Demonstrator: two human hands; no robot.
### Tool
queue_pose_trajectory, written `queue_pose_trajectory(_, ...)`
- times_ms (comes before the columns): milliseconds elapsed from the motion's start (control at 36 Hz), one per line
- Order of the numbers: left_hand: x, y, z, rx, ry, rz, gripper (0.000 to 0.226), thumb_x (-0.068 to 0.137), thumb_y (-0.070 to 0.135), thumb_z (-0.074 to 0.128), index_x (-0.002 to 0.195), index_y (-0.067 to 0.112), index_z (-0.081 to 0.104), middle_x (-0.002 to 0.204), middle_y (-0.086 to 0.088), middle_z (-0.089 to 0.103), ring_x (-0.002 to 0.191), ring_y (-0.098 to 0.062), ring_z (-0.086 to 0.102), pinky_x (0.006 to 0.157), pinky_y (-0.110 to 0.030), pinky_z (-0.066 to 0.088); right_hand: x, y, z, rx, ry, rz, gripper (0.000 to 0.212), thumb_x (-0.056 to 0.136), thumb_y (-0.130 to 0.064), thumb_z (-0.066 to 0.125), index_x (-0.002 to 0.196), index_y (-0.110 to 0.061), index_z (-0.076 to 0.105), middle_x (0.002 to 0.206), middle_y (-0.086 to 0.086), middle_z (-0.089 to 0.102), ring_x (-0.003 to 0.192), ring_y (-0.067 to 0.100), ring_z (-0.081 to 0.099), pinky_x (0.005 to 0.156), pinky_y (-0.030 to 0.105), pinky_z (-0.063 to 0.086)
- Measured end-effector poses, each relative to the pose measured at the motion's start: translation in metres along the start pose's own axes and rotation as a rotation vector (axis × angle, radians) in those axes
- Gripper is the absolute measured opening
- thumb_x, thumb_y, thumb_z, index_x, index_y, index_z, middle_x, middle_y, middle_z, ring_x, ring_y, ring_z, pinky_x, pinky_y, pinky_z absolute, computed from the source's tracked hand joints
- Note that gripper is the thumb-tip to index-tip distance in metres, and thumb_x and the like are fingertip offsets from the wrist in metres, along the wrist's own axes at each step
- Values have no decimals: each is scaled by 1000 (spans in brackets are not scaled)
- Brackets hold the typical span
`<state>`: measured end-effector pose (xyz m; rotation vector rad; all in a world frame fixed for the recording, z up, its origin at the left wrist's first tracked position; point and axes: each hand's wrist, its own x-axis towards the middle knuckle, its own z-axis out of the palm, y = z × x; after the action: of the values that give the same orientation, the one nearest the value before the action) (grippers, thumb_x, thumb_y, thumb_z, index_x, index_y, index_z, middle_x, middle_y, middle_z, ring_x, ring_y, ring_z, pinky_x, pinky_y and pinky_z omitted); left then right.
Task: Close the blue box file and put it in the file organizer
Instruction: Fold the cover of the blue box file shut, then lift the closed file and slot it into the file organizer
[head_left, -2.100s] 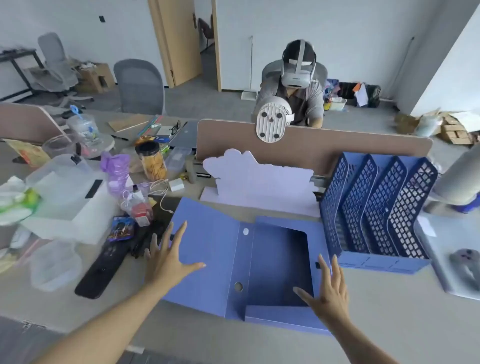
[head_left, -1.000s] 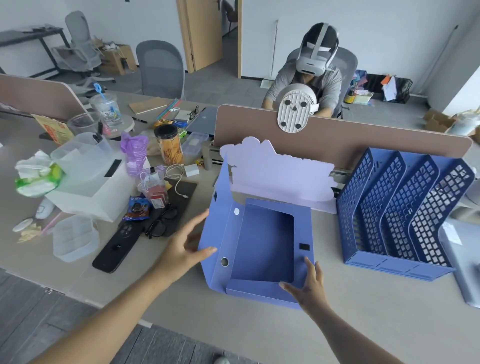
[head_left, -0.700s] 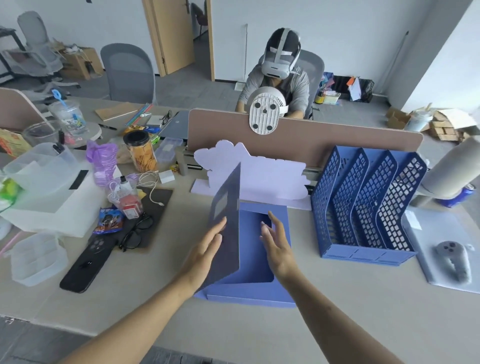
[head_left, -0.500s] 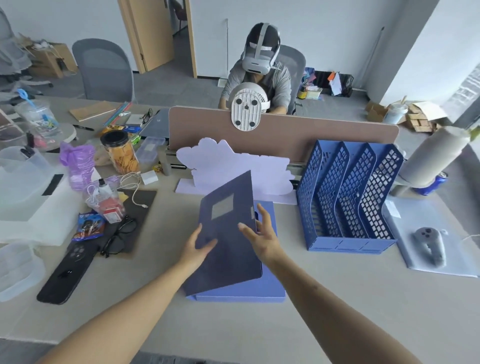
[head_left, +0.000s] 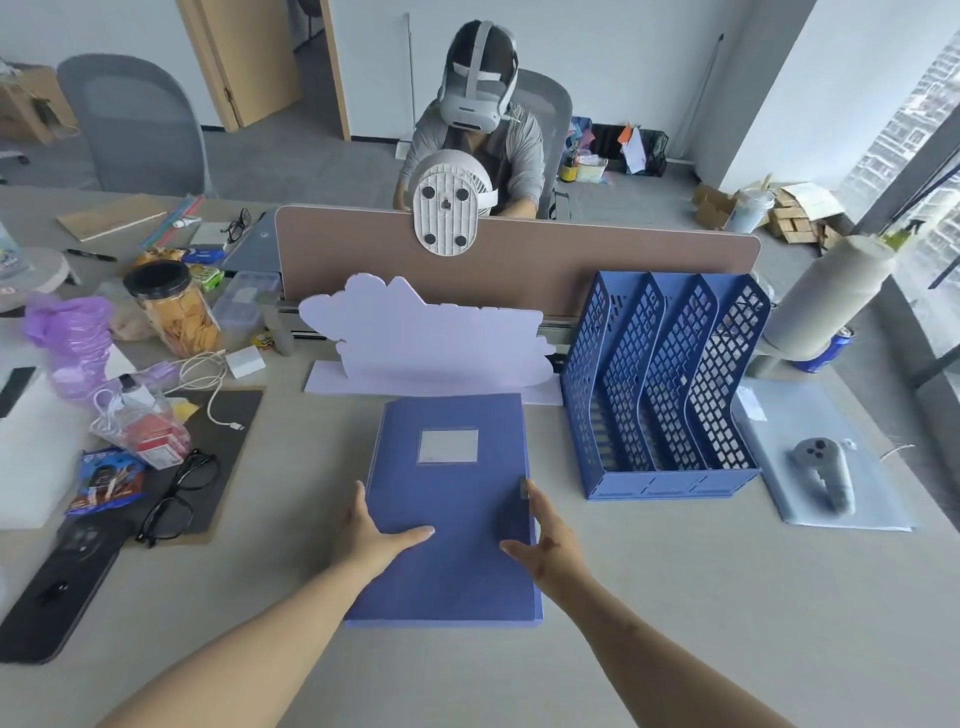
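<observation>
The blue box file (head_left: 449, 499) lies flat and closed on the desk in front of me, its white label facing up. My left hand (head_left: 371, 538) rests on its left edge, thumb spread across the cover. My right hand (head_left: 545, 543) sits at the right edge beside the small clasp, fingers along the side and thumb on the cover. The blue mesh file organizer (head_left: 665, 389) stands upright just to the right of the file, with several slots that show nothing inside.
A white cloud-shaped board (head_left: 426, 338) stands behind the file against the brown divider (head_left: 519, 260). Glasses (head_left: 179, 496), cable, snack jar (head_left: 174, 309) and clutter fill the left. A grey controller (head_left: 826, 480) lies on a pad right. A person in a headset sits opposite.
The cover, opened flat at first, swung up and over under my left hand and now lies flat on the box. My right hand moved from the front edge to the clasp side.
</observation>
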<state>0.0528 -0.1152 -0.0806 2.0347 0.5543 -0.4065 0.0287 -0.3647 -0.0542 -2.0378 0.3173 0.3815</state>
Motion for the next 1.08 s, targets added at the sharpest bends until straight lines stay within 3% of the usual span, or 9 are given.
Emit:
queue_pose_trajectory(194,3,12,20,100,46,21,140,51,50,92,157,18,5,160,-9,18,147,-26,25,115,-44,35,13,25,-2,101,-14,67,96,76,-4,75,151,-37,26,143,-9,44,125,11,45,92,22,42)
queue_pose_trajectory(361,1,13,30,125,66,43,142,50,50,93,156,16,5,159,-9,25,146,-28,28,113,-45,38,22,40,3,187,-24,81,103,70,-1,79,151,-38,27,163,-8,13,148,16,25,108,31,41)
queue_pose_trajectory(472,0,13,32,141,73,48,140,52,50,92,156,17,4,159,-9,24,145,-28,30,111,-44,40,29,52,5,220,-43,89,106,61,-9,80,147,-46,31,154,-11,35,141,19,39,108,45,46)
queue_pose_trajectory(639,-1,14,34,198,66,17,139,55,52,90,156,19,1,161,-9,20,145,-30,30,106,-43,43,26,45,1,174,-47,102,95,72,-4,77,148,-39,31,148,-8,42,128,17,47,97,31,49)
queue_pose_trajectory(750,6,21,31,276,19,-44,144,50,57,90,155,19,-2,161,-12,15,145,-31,29,107,-44,43,25,35,-2,-49,-40,140,77,83,-24,67,146,-40,26,124,2,56,103,27,61,85,37,54)
queue_pose_trajectory(806,9,24,30,312,3,-49,146,48,58,90,154,20,-3,159,-12,16,143,-30,32,106,-44,44,28,31,-4,-121,-46,151,65,86,-31,59,143,-38,27,95,6,58,75,27,57,68,34,51)
queue_pose_trajectory(861,8,28,29,335,-11,-24,146,49,57,90,154,28,-8,154,-12,20,134,-29,42,96,-40,49,33,27,-5,-189,-46,157,61,90,-36,54,143,-39,24,80,7,55,67,28,52,61,32,45)
queue_pose_trajectory(972,8,30,28,389,-42,2,148,50,59,88,150,44,-19,148,-14,21,115,-27,54,72,-32,50,43,26,-4,-307,-31,171,65,95,-41,46,150,-48,11,114,14,63,89,36,62,72,36,51)
queue_pose_trajectory(1083,10,30,26,413,-51,-18,150,47,63,87,147,48,-23,155,-15,14,123,-32,54,74,-35,53,42,25,-2,-433,-15,153,62,98,-39,39,151,-44,8,122,15,64,102,41,62,84,41,51)
